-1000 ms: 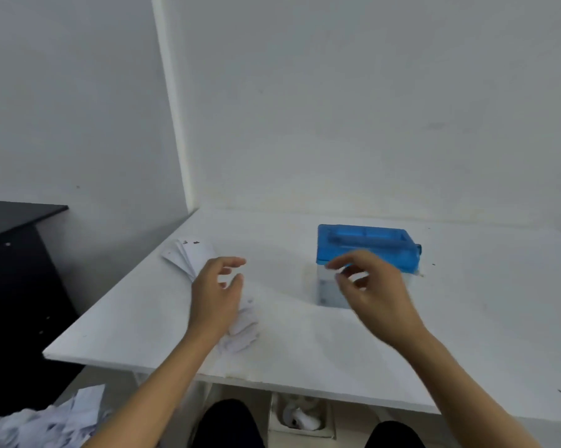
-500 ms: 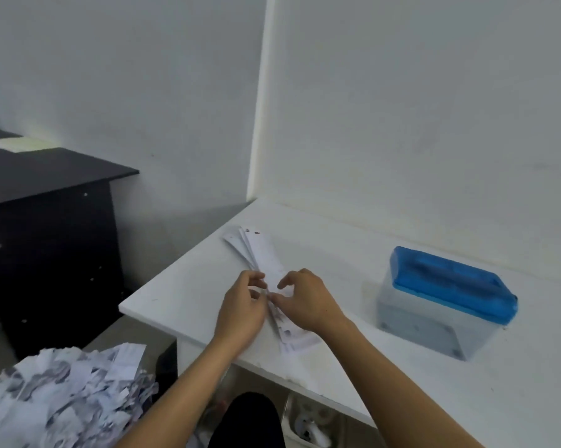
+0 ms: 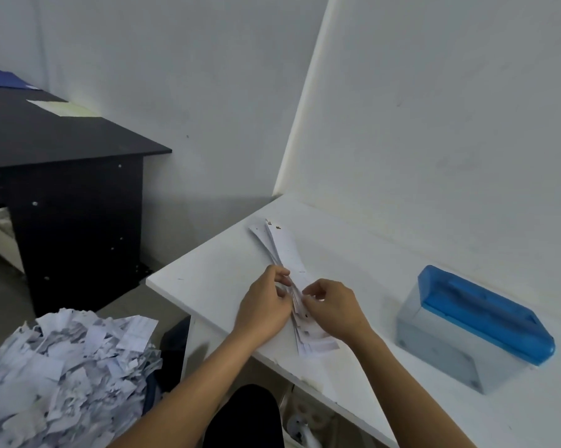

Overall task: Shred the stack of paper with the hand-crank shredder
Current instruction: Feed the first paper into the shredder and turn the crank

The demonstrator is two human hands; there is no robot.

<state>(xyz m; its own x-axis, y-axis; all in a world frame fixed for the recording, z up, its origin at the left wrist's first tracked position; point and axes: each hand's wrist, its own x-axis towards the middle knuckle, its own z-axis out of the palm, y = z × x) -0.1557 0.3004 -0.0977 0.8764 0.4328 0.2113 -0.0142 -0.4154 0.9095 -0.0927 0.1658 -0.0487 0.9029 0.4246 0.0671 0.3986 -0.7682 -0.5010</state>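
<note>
- A white table (image 3: 385,253) is pushed into a corner of pale, bare walls (image 3: 434,108); its front edge is chipped and stained just below the wrists.
- Far to the left of the left hand (image 3: 264,305), across a strip of grey floor, stands a black desk (image 3: 62,150) with a yellowish sheet (image 3: 62,108) and a blue folder (image 3: 4,80) on top.
- Below and to the left of that hand's forearm a heap of shredded paper (image 3: 62,367) is piled up.
- The stack of paper (image 3: 284,247), made of long narrow strips, lies flat on the table between the two hands, which meet over its middle.
- The left hand has its fingers curled, thumb and fingertips pinching the strips from the left edge.
- The right hand (image 3: 334,308) is likewise curled, its fingertips nipping the strips from the right edge, almost touching the left hand.
- The stack's long axis runs from the table's front edge, just beneath the hands, away past the fingertips toward the wall corner; its far ends fan slightly apart.
- The hand-crank shredder (image 3: 473,324), a clear box with a blue top, stands on the table well to the right of the right hand, apart from the paper.
</note>
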